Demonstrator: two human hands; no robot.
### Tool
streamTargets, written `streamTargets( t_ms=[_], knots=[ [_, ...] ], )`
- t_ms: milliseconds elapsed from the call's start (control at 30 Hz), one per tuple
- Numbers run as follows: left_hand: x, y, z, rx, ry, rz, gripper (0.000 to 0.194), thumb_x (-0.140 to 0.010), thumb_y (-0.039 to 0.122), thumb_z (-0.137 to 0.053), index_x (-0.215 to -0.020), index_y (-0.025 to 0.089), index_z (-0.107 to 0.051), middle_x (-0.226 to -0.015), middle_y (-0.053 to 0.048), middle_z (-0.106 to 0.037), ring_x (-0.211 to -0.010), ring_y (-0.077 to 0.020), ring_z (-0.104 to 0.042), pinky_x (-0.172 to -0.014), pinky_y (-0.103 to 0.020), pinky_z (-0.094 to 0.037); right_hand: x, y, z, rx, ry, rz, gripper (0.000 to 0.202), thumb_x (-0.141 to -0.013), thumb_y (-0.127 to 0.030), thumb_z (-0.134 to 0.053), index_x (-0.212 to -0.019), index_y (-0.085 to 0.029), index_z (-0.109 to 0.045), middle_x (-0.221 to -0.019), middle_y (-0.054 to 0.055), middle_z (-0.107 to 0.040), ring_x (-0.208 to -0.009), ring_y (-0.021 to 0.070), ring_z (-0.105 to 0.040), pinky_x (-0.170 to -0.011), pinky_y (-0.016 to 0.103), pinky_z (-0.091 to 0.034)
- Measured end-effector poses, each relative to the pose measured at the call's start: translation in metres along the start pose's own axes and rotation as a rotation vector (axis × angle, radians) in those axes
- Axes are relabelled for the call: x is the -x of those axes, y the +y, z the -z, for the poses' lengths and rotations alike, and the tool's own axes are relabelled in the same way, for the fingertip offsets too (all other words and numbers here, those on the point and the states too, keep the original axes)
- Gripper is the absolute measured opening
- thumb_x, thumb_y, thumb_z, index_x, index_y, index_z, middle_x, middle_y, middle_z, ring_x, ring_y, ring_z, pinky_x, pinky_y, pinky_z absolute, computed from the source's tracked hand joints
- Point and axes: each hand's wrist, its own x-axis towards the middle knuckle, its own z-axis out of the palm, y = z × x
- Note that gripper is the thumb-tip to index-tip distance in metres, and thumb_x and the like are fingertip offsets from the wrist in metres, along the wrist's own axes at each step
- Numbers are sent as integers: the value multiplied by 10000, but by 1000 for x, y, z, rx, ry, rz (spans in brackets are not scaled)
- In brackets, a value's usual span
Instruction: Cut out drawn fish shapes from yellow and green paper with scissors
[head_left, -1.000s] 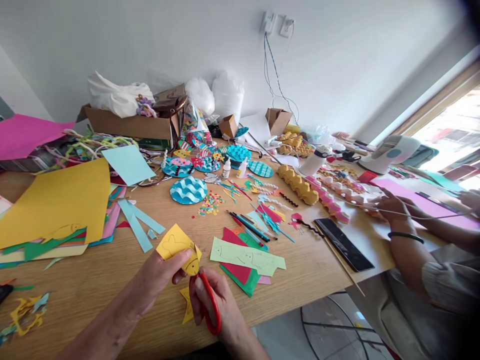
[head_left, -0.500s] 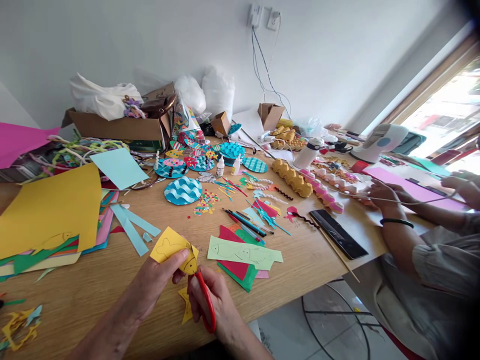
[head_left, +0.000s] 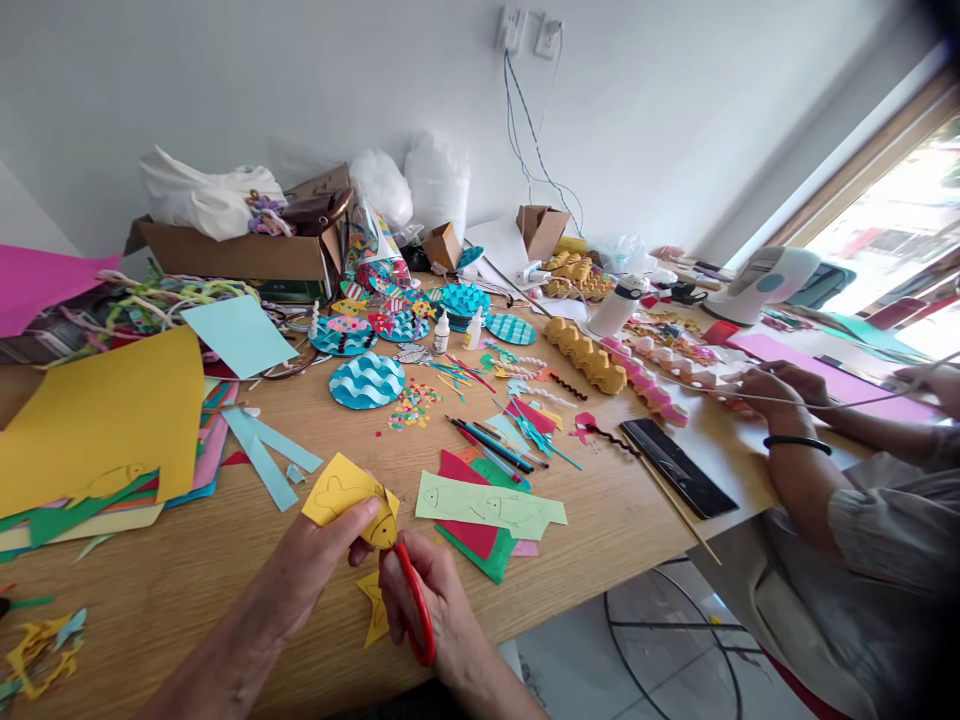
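My left hand (head_left: 330,545) pinches a piece of yellow paper (head_left: 339,478) with a fish outline drawn on it in dark line. Around the red handles of a pair of scissors (head_left: 417,605) my right hand (head_left: 439,590) is closed. The scissor blades meet the paper at the drawn fish's head, and the paper hides part of them. Below the hands lies a yellow cut-out (head_left: 373,608), partly covered by my right hand. Just right of my hands, a pale green strip (head_left: 491,505) with fish drawings rests on red and green paper.
Stacked coloured sheets (head_left: 112,410) lie on the left, with yellow scraps (head_left: 41,655) nearer me. Pencils (head_left: 491,445), glue bottles (head_left: 441,332) and wavy blue discs (head_left: 366,380) spread across the middle. A phone (head_left: 679,467) and a thin stick lie right, beside another person's hands (head_left: 776,390).
My hands, the yellow paper and the scissors hold nearly the same pose. The other person's farther hand at the right edge has shifted slightly.
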Motion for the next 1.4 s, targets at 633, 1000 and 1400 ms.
streamTargets(
  t_ms=[633, 1000, 1400],
  knots=[
    [6, 11, -3, 17, 13, 4, 159, -693, 339, -620, -658, 201, -547, -565, 61, -487, -534, -122, -411, -475, -248, -353, 2, -10, -2, 75, 28, -67, 513, -804, -652, -553, -621, -182, -461, -436, -83, -386, -344, 40, -321, -343, 162, -240],
    [5, 9, 1, 0, -25, -8, 176, -692, 338, -608, -618, 202, -524, -571, 53, -473, -534, -118, -405, -465, -241, -351, 3, -9, -2, 76, 13, -82, 510, -799, -662, -554, -648, -181, -479, -452, -86, -383, -339, 40, -320, -342, 173, -227],
    [3, 8, 7, -55, -76, 27, 246, -693, 362, -606, -533, 202, -509, -543, 44, -466, -527, -122, -402, -457, -235, -335, 3, -8, 3, 170, 10, -30, 336, -846, -415, -546, -609, -189, -468, -457, -71, -399, -374, 63, -352, -354, 166, -272]
  ],
)
